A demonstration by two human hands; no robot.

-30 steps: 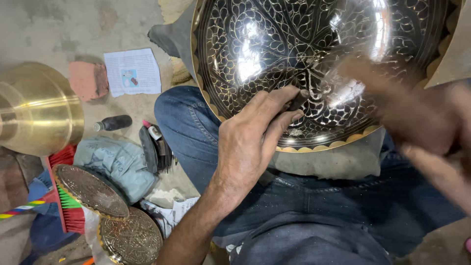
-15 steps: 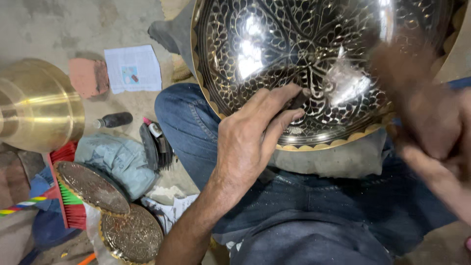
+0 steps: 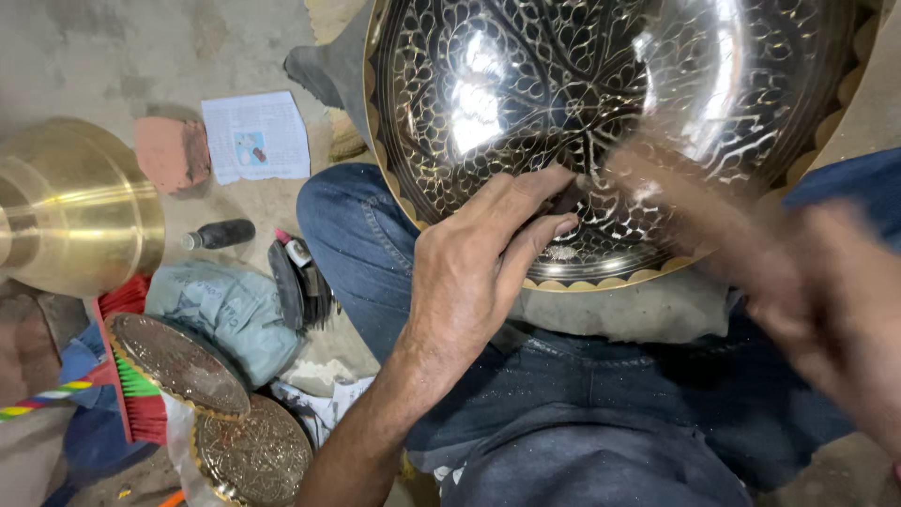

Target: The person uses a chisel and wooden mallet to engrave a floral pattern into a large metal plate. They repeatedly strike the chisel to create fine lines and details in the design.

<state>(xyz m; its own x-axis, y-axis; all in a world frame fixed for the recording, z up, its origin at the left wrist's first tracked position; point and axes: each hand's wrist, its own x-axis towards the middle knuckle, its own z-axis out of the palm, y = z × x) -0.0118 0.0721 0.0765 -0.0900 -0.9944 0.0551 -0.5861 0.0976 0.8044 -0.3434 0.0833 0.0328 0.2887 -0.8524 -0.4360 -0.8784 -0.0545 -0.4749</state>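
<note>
Head view: large engraved brass dish (image 3: 526,122), dark ground with bright floral lines, stood tilted on the person's denim lap. Pattern covered nearly all the visible face, so the work looked well advanced. Left hand (image 3: 469,272) rested flat at the lower rim, fingers (image 3: 540,188) pressed together, pinching a small dark tool. Right hand (image 3: 826,300) was blurred; its grip could not be told. Against the earlier frame, it sat lower. Plain brass bowl (image 3: 75,207) stood on the floor's left edge.

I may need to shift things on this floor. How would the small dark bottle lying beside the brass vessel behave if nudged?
The small dark bottle lies on its side on the bare floor, so it would probably roll rather than slide. It looks round, slim and likely light. The brass vessel and a grey cloth bundle sit close by and might stop it.
</note>
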